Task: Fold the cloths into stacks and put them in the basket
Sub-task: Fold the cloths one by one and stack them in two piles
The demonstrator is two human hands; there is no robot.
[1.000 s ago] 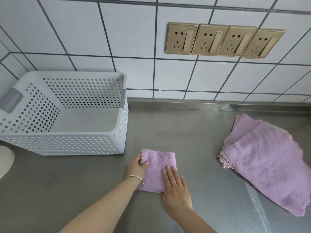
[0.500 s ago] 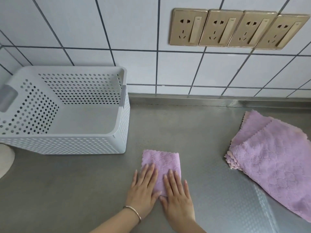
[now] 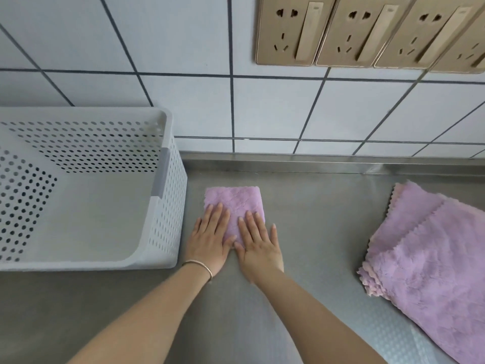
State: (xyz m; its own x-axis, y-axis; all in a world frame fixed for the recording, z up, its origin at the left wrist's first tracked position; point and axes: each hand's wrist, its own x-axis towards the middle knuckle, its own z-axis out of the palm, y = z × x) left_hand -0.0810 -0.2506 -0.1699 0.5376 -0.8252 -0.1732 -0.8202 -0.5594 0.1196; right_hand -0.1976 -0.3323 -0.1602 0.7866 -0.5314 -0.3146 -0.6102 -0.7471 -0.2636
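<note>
a steel counter (image 3: pixel 315 206) runs below a white tiled wall (image 3: pixel 183 43), with a row of gold wall sockets (image 3: pixel 367 32) at the upper right of the frame. a white perforated basket (image 3: pixel 168 195) stands at the left of the frame, and nothing is seen inside it.

a small folded purple cloth (image 3: pixel 233 200) lies at the centre of the frame, just beside the basket's right wall but apart from it. the left hand (image 3: pixel 210 237) and the right hand (image 3: pixel 258 245) are laid flat on its near half, side by side, with fingers straight and slightly spread; nothing is pinched.

one second ago the cloth's left edge was gripped by the left hand while the right hand pressed its top. since then the grip has been released and both palms have been laid down. the fold is therefore judged complete and is being flattened.

a pile of unfolded purple cloths (image 3: pixel 425 258) lies at the right of the frame, well apart from the hands. the task is judged to be at an early stage: no cloth has been placed in the basket, and the pile remains to be folded.
</note>
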